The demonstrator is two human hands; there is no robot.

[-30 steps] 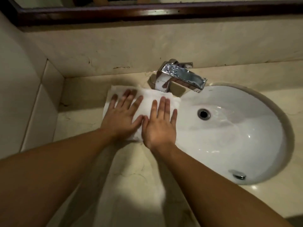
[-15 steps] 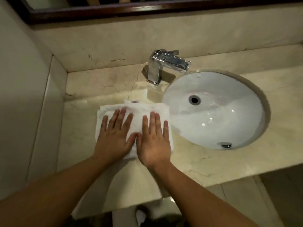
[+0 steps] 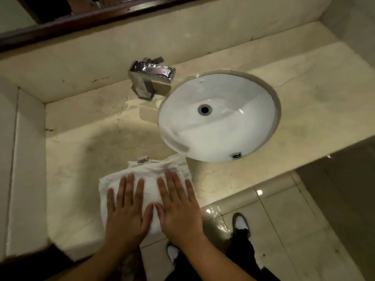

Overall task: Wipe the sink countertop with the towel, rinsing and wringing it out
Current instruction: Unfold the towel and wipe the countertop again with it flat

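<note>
A folded white towel [image 3: 154, 169] lies flat on the beige marble countertop [image 3: 91, 149], at its front edge, left of the sink basin [image 3: 233, 128]. My left hand [image 3: 126, 213] and my right hand [image 3: 178, 209] rest side by side on the towel's near half. Both palms are down with fingers straight and spread, pressing rather than gripping. A small label sticks out at the towel's far edge. The towel's right corner almost reaches the basin rim.
A chrome faucet [image 3: 150, 76] stands behind the basin's left side, with no water running. The white oval basin has a drain [image 3: 204, 109] in it. A dark mirror frame [image 3: 81, 19] runs above the backsplash. A raised ledge [image 3: 26, 159] bounds the left. My feet [image 3: 240, 223] stand on glossy floor tiles below.
Both hands have slid the towel toward me, from beside the faucet base to the counter's front edge. The view has pulled back, and the floor and my feet now show.
</note>
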